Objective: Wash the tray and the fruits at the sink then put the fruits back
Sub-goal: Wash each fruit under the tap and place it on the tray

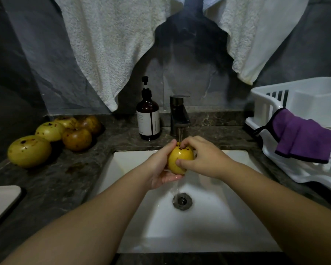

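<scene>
At the centre of the frame both hands close around one round yellow fruit with dark spots (180,159), held over the white rectangular sink basin (214,222) under the running water. The left hand (161,167) cups it from below and the side, palm up, fingers curled round its underside and thumb up by its top. The right hand (203,156) grips it from the right, thumb pressed on its front and fingers curled over its top.

The water falls from the dark metal tap (178,115) just above and runs toward the round metal drain (182,201) below the hands.

On the dark stone counter (69,180) at centre left lie five more yellow and brownish spotted fruits (29,151) in a loose cluster. A brown glass pump bottle (148,115) stands just left of the tap.

At right sits a white plastic dish rack (302,92), a purple cloth with black trim (302,138) draped over its rim.
</scene>
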`<action>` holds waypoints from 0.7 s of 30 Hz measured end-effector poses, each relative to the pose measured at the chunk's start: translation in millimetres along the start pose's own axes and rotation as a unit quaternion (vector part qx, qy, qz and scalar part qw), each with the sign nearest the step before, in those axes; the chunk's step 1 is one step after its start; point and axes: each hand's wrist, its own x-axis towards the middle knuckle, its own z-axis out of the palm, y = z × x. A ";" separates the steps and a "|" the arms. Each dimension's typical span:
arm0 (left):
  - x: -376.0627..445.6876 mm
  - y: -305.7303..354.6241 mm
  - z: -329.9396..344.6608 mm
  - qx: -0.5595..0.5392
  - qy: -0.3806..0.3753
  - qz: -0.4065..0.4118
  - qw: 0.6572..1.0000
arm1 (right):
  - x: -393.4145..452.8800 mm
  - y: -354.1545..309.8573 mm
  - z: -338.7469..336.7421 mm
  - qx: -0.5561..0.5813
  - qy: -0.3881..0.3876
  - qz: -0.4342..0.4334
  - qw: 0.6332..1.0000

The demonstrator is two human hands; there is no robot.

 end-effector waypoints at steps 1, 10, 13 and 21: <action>0.1 0.3 -0.3 -0.002 0.001 0.004 1.000 | 0.4 -0.8 -0.7 -0.004 -0.001 0.001 1.000; -3.4 0.7 4.5 -0.024 -0.002 0.004 1.000 | -1.6 -6.6 0.9 -0.024 0.004 0.008 1.000; -6.4 3.2 6.4 -0.044 -0.016 -0.007 0.999 | -2.3 -7.5 3.1 0.011 -0.023 0.025 0.999; -13.3 4.1 4.9 0.058 -0.011 -0.011 0.998 | 2.2 -1.6 5.6 0.185 0.014 0.113 0.976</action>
